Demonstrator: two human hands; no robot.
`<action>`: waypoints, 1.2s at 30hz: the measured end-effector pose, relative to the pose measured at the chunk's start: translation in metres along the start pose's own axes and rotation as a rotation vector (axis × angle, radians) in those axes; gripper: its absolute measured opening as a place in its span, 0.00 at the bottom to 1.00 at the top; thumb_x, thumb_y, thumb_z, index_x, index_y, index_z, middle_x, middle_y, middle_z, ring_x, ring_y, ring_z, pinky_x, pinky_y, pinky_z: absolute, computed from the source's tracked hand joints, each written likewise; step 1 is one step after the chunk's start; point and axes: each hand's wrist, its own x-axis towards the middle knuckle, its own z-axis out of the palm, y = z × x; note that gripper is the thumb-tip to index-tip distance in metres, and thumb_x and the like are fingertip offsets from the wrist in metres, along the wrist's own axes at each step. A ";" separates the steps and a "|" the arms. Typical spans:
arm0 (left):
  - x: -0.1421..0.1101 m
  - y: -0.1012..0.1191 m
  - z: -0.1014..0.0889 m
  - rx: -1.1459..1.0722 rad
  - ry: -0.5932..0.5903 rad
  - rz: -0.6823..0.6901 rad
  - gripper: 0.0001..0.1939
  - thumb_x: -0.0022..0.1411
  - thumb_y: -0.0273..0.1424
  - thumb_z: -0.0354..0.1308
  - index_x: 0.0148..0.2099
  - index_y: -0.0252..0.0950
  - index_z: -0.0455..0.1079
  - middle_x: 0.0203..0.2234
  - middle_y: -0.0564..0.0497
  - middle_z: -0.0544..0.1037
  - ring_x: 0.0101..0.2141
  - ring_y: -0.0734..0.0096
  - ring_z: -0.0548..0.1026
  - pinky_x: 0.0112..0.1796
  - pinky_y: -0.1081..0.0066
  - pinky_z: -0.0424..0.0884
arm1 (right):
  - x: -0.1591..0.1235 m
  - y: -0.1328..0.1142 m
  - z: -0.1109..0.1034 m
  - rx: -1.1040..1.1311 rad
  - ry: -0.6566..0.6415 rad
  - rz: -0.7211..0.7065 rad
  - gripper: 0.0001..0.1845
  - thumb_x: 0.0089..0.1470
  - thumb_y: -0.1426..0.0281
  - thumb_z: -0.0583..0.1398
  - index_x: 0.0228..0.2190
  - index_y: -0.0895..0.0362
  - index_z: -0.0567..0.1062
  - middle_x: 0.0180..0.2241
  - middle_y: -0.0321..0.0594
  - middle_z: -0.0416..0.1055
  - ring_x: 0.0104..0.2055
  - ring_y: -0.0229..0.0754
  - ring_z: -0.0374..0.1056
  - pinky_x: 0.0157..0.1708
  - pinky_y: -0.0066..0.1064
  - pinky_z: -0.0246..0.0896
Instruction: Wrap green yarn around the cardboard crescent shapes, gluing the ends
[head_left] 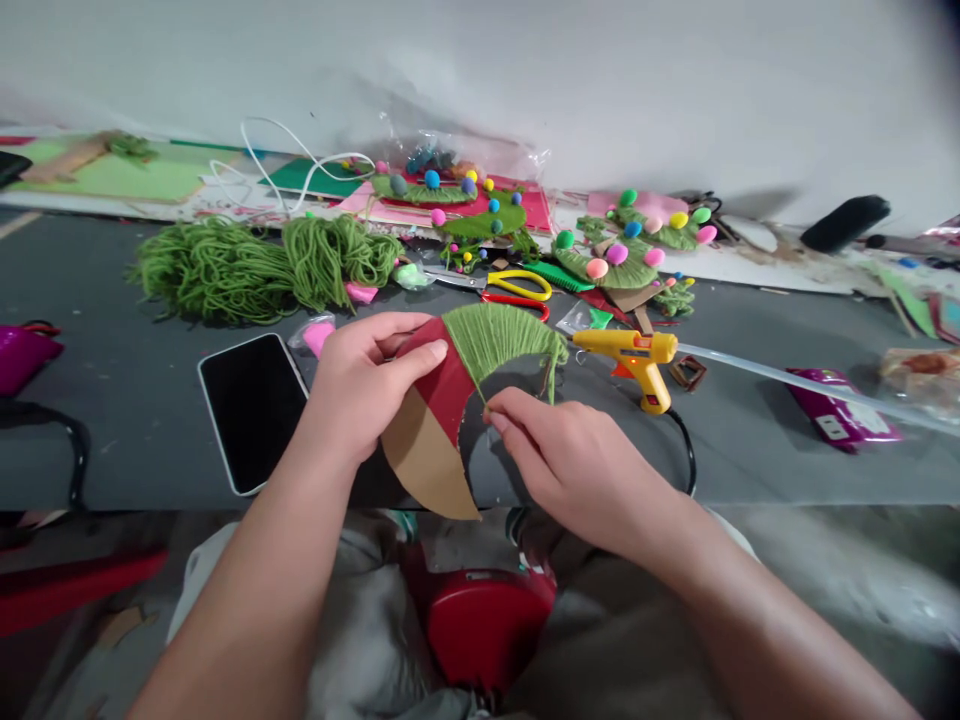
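A curved cardboard crescent [429,450], part red and part brown, is held above the table's front edge. Its upper end is wound with green yarn [499,335]. My left hand [367,385] grips the crescent's left side, thumb on the red face and fingers behind. At the inner curve, my right hand [559,455] pinches a strand of the yarn that runs off the wound part. A loose tail of yarn dangles from the crescent's right tip. Just right of that tip lies a yellow glue gun [630,350] with a long clear glue stick in its back.
Green yarn bundles [217,270] lie behind my left hand. A phone [251,410] rests at left. Scissors with yellow handles [525,285] and a red-handled pair [517,303] lie behind the crescent. Yarn-wrapped pieces with pompoms [607,262] line the back. A purple packet [840,410] sits at right.
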 end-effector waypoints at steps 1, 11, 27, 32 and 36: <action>0.000 0.000 -0.001 -0.013 0.016 0.005 0.13 0.52 0.31 0.72 0.42 0.40 0.82 0.34 0.50 0.85 0.33 0.66 0.82 0.33 0.73 0.77 | 0.001 0.001 0.002 0.022 -0.004 0.006 0.13 0.69 0.65 0.47 0.43 0.51 0.70 0.27 0.36 0.73 0.26 0.40 0.67 0.27 0.30 0.44; 0.001 0.001 -0.005 -0.191 0.098 0.008 0.13 0.51 0.30 0.73 0.41 0.44 0.82 0.35 0.54 0.85 0.35 0.68 0.81 0.37 0.71 0.78 | 0.009 0.007 0.012 0.227 -0.014 -0.006 0.13 0.70 0.64 0.48 0.43 0.50 0.72 0.31 0.35 0.75 0.32 0.40 0.70 0.32 0.29 0.51; 0.003 0.002 -0.010 -0.153 0.095 -0.039 0.13 0.50 0.32 0.73 0.40 0.44 0.81 0.35 0.54 0.85 0.36 0.66 0.81 0.40 0.68 0.78 | 0.010 0.014 0.008 0.255 0.006 0.010 0.13 0.69 0.65 0.49 0.40 0.50 0.73 0.33 0.35 0.76 0.32 0.40 0.70 0.34 0.30 0.53; 0.004 0.001 -0.008 -0.187 0.078 -0.047 0.13 0.51 0.30 0.73 0.41 0.45 0.81 0.35 0.55 0.85 0.36 0.69 0.81 0.39 0.71 0.77 | 0.009 0.012 0.011 0.237 -0.008 -0.006 0.13 0.69 0.66 0.49 0.40 0.51 0.73 0.33 0.35 0.76 0.33 0.40 0.71 0.33 0.29 0.53; 0.004 0.002 -0.005 -0.180 0.074 -0.048 0.13 0.51 0.32 0.72 0.41 0.43 0.81 0.36 0.54 0.85 0.36 0.67 0.81 0.41 0.68 0.77 | 0.010 0.012 0.016 0.185 -0.009 -0.003 0.13 0.68 0.65 0.49 0.40 0.50 0.73 0.31 0.36 0.76 0.32 0.40 0.70 0.31 0.29 0.51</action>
